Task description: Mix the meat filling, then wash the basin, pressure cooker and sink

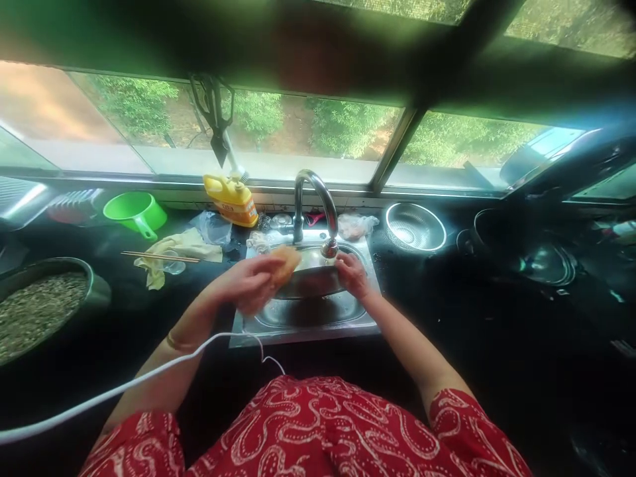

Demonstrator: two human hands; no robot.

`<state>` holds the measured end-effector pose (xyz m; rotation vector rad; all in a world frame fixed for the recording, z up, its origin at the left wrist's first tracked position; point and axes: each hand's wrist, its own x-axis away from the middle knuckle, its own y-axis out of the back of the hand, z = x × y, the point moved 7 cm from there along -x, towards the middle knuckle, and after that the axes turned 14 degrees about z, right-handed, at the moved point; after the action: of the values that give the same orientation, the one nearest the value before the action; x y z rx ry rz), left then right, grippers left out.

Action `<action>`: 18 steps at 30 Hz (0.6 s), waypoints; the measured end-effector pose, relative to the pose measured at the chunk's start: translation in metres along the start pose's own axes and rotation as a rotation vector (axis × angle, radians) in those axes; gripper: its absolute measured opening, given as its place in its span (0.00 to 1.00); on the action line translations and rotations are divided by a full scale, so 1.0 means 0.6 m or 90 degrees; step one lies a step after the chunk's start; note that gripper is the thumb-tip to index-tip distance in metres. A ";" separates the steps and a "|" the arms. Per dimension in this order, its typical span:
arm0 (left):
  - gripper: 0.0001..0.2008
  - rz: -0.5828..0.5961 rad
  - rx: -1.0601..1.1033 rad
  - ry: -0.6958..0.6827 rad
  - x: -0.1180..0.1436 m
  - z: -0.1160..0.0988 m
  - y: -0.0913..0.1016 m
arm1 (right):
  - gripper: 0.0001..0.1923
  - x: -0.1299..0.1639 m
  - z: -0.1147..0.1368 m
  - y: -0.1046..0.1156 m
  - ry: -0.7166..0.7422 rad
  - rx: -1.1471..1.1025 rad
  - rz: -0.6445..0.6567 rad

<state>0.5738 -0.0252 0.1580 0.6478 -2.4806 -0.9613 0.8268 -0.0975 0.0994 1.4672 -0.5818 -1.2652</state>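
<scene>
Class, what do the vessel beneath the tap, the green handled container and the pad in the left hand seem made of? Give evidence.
Vessel: smooth metal, perhaps stainless steel; silvery, with bright reflections.
Green handled container: probably smooth plastic; bright, even colour across body and handle.
Pad in the left hand: maybe sponge or mesh; blur leaves material and finish open.

Left hand point(258, 283) holds an orange pad point(285, 265), right hand point(352, 273) a metal bowl point(312, 281) under the faucet point(298, 207).

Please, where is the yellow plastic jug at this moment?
In the head view, the yellow plastic jug is left of centre, at the back of the black counter, between the green plastic dipper and the curved faucet.
</scene>
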 end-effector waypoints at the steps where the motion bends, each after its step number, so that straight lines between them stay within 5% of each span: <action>1: 0.26 -0.030 -0.016 -0.012 -0.021 -0.013 0.007 | 0.11 -0.001 0.003 0.001 -0.007 0.003 0.000; 7: 0.20 0.018 -0.137 -0.079 -0.185 -0.080 -0.055 | 0.12 -0.014 0.019 0.002 -0.148 0.052 -0.006; 11: 0.18 -0.037 -0.150 -0.037 -0.217 -0.089 -0.079 | 0.15 -0.021 0.013 -0.008 -0.290 0.112 -0.008; 14: 0.18 -0.086 -0.120 -0.012 -0.202 -0.043 -0.093 | 0.17 -0.007 -0.013 -0.007 -0.327 0.120 0.001; 18: 0.20 -0.214 0.022 0.095 -0.156 0.098 -0.118 | 0.20 0.037 -0.074 0.000 -0.368 0.078 -0.014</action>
<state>0.6389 0.0105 0.0498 1.1318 -2.3037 -0.9478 0.8745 -0.0994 0.0852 1.1951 -1.0382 -1.7078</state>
